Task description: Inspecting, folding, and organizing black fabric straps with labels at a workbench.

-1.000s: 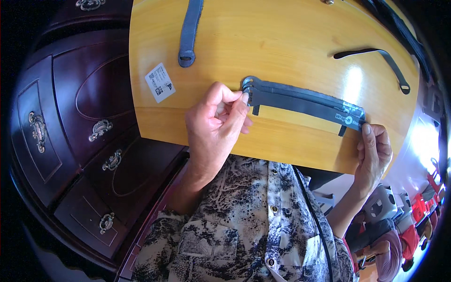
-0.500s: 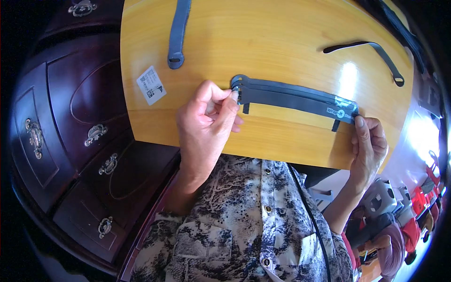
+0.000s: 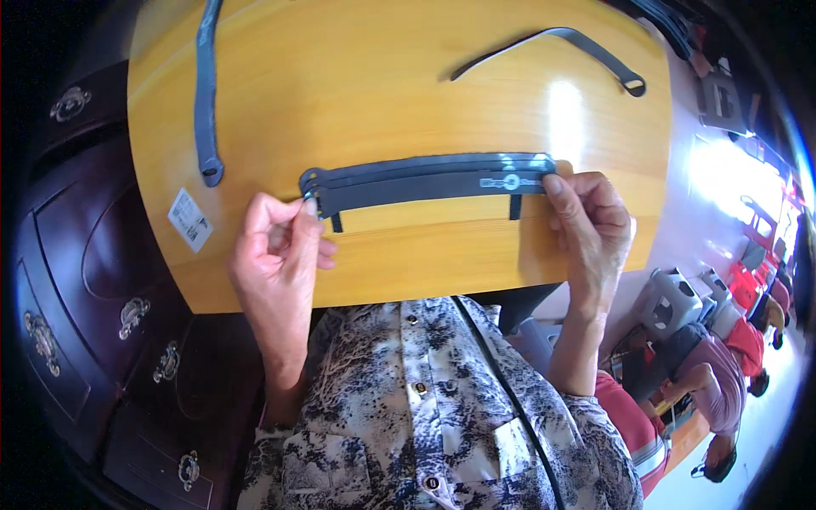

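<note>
Dark strap bundle (image 3: 416, 182) lies lengthwise across the near half of the table, roughly in line with the near edge, between the two hands. Long layers overlap, edges staggered; looped ends sit together at the left, pale printing at the right end. Two short dark tabs, left tab (image 3: 337, 222) and right tab (image 3: 515, 207), stick out on the near side, toward the wearer.

Left hand (image 3: 276, 251): thumb and forefinger pinched on the looped end, other fingers curled, seemingly so the stacked loops don't fan apart. Right hand (image 3: 591, 217): thumb on top of the printed end, fingers bent under or behind; exact contact below is hidden. One grip per end likely holds the length straight and the layers lined up.

Farther out, two loose straps lie apart from the bundle: left strap (image 3: 206, 110), loop toward the wearer, and right strap (image 3: 595, 53), bent, loop at its right end. Both sit out of the hands' way. White label (image 3: 189, 219) is on the table (image 3: 357, 110) near its left edge.

Beyond: dark wooden cabinet (image 3: 93, 272) on the left, grey stool (image 3: 671, 299) and seated people at right.
</note>
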The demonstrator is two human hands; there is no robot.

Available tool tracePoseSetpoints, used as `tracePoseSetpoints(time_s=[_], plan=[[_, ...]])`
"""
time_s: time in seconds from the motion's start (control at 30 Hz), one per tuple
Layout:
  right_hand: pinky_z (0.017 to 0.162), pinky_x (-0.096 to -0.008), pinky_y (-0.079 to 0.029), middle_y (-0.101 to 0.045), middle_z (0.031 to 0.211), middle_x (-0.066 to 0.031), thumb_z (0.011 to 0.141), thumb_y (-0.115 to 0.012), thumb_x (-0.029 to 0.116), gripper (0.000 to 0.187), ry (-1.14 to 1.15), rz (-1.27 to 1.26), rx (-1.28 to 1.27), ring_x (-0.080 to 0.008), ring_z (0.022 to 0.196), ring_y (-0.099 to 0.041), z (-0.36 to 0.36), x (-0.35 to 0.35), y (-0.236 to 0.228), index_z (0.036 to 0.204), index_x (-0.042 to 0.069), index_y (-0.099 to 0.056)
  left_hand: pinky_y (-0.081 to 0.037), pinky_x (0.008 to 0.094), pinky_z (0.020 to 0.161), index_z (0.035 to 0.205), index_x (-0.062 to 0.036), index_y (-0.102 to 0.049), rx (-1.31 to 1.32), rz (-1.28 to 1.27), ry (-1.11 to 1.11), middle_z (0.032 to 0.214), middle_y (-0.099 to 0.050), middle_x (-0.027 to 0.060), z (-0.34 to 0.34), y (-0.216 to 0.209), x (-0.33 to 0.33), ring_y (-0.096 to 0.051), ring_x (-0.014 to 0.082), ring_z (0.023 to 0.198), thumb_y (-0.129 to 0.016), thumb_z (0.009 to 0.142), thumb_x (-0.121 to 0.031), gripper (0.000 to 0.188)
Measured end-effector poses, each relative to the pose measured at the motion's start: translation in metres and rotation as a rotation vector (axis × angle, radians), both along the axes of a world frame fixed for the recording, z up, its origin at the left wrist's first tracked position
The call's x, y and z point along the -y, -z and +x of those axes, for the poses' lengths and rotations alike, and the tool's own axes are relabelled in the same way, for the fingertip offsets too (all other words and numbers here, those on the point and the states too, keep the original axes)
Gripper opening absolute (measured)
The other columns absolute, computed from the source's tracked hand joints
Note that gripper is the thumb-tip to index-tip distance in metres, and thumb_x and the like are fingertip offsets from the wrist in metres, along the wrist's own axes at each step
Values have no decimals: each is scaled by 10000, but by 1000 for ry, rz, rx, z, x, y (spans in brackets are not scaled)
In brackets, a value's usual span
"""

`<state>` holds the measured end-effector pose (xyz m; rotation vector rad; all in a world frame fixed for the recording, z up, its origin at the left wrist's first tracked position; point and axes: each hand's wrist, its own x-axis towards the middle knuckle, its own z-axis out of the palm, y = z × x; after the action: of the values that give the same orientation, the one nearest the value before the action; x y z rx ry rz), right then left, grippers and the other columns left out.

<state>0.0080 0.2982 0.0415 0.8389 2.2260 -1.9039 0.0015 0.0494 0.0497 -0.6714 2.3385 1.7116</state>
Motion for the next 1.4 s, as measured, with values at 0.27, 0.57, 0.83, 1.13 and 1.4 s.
tracePoseSetpoints(time_s=[0.27, 0.57, 0.83, 1.13, 1.4], plan=[[437, -167, -295, -503, 564, 46, 823, -710, 142, 194, -3, 73, 18, -9, 490, -405, -1, -1, 0, 748, 7, -593, -452, 194, 452, 783, -11, -491, -10, -30, 20, 657, -552, 27, 0, 2, 0, -566, 77, 518, -574, 872, -1, 122], [424, -175, -303, -497, 546, 44, 822, -711, 153, 206, -39, 172, 19, -15, 477, -405, -1, -3, 1, 739, 6, -593, -441, 196, 453, 794, -29, -488, -4, -37, 42, 670, -558, 39, 0, 0, -3, -564, 91, 511, -568, 874, -15, 114], [432, -175, -315, -490, 538, 46, 817, -718, 164, 217, -38, 210, 23, -12, 493, -391, -1, -3, 3, 732, 8, -591, -448, 188, 446, 782, -9, -481, -16, -24, 43, 665, -552, 38, -2, 0, -2, -581, 90, 524, -575, 874, -3, 132], [439, -178, -329, -491, 541, 41, 811, -722, 157, 225, -39, 237, 31, -13, 503, -390, -2, -3, 2, 720, 5, -584, -463, 191, 438, 780, -9, -486, -27, -29, 61, 665, -564, 45, -2, 0, 0, -587, 94, 523, -576, 869, 1, 127], [445, -179, -346, -502, 547, 35, 815, -716, 156, 221, -40, 234, 61, -20, 509, -405, -6, -1, -2, 719, 4, -587, -459, 191, 438, 785, -8, -484, -35, -14, 66, 668, -567, 49, -3, 1, 1, -587, 93, 525, -573, 871, 0, 125]])
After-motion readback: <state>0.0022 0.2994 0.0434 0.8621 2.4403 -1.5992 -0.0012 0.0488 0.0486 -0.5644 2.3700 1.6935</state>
